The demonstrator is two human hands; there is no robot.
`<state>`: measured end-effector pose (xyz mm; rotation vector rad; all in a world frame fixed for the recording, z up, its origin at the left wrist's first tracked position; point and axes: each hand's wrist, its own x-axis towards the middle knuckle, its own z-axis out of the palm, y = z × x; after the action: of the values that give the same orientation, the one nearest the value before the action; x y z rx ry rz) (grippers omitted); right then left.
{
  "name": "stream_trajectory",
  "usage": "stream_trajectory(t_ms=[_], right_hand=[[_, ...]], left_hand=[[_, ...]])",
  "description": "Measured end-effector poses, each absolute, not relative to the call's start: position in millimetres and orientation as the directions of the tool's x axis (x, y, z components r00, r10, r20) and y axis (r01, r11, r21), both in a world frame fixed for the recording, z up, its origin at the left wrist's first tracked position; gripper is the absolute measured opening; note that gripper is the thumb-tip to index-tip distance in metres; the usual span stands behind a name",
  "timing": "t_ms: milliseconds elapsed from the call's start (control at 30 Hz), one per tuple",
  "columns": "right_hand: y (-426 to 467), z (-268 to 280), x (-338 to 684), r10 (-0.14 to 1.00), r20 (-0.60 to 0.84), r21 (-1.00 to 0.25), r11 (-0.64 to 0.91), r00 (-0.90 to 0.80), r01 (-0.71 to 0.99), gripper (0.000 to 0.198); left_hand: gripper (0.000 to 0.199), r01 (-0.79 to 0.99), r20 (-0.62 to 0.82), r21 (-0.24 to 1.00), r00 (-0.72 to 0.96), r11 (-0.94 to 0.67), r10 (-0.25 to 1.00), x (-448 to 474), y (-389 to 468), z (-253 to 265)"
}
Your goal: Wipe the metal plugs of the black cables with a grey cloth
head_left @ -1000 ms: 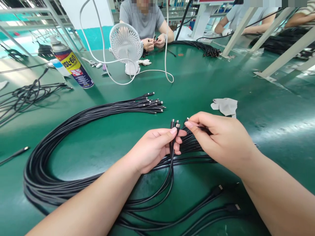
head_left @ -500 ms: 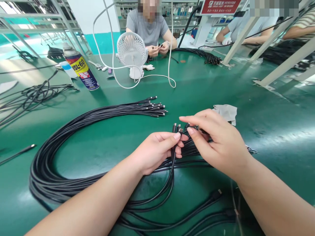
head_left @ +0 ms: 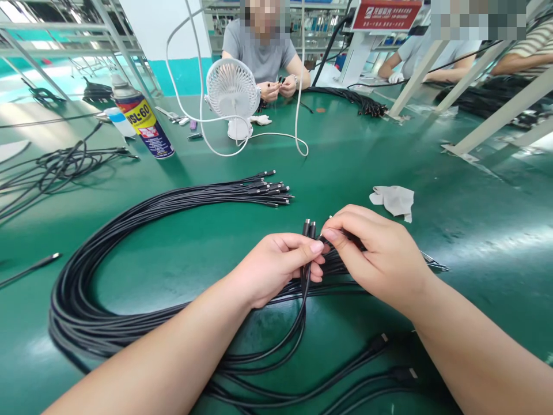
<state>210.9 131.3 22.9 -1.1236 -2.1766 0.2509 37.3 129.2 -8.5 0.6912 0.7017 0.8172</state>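
Note:
Between thumb and fingers, my left hand (head_left: 285, 262) pinches several black cables (head_left: 302, 314) just below their plugs (head_left: 309, 227), which point upward. My right hand (head_left: 375, 253) is closed in a pinch at a plug beside my left thumb; black cable ends show under its fingers, partly hidden by the palm. Behind both hands runs the bundle of black cables (head_left: 82, 288), curving round to the left with its plug ends (head_left: 274, 193) lying beyond my hands. Nearer to me lie loose cables with flat plugs (head_left: 380, 341).
A crumpled white cloth (head_left: 394, 200) lies beyond my right hand. Farther off stand a spray can (head_left: 149, 127) and a white fan (head_left: 232, 92) with a looping cord. More tangled cables (head_left: 64, 167) rest at left. A person in grey (head_left: 259, 52) handles cable ends across the green table (head_left: 181, 253).
My right forefinger and thumb have closed together and come down to the plug at my left thumb. My left hand has barely moved and still grips the cables.

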Motion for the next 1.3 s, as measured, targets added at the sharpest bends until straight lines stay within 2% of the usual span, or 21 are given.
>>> stream_trajectory(t_ms=[267,433,700,900,1000,1167,1300], right_hand=[[134.9,24.5,214.6,0.778,0.534,-0.382,0.572,-0.332,0.726,0.014],[131.7,25.9,214.8,0.79,0.504,-0.431,0.58,-0.348,0.691,0.018],[137.7,25.0,210.7,0.805,0.433,-0.65,0.591,-0.406,0.478,0.017],[139.8,29.8,213.8,0.808,0.4,-0.654,0.582,-0.432,0.483,0.017],[139.8,29.5,215.2,0.807,0.391,-0.661,0.581,-0.442,0.476,0.016],[140.7,27.5,214.2,0.787,0.412,-0.671,0.603,-0.46,0.431,0.015],[140.1,27.9,215.3,0.76,0.46,-0.64,0.642,-0.46,0.422,0.016]], left_hand=[[0.038,-0.385,-0.288,0.768,0.505,0.511,0.814,36.1,128.9,-7.0],[0.036,-0.387,-0.278,0.768,0.516,0.51,0.81,35.4,129.0,-5.9],[0.035,-0.395,-0.209,0.781,0.564,0.483,0.799,33.7,128.5,-4.3],[0.045,-0.313,-0.248,0.831,0.531,0.459,0.81,36.2,125.6,-4.5],[0.041,-0.286,-0.226,0.855,0.547,0.434,0.806,36.0,125.4,-8.6],[0.037,-0.374,-0.162,0.779,0.655,0.503,0.738,33.2,125.6,-8.8],[0.039,-0.351,-0.164,0.76,0.71,0.547,0.684,33.5,123.6,-6.4]])
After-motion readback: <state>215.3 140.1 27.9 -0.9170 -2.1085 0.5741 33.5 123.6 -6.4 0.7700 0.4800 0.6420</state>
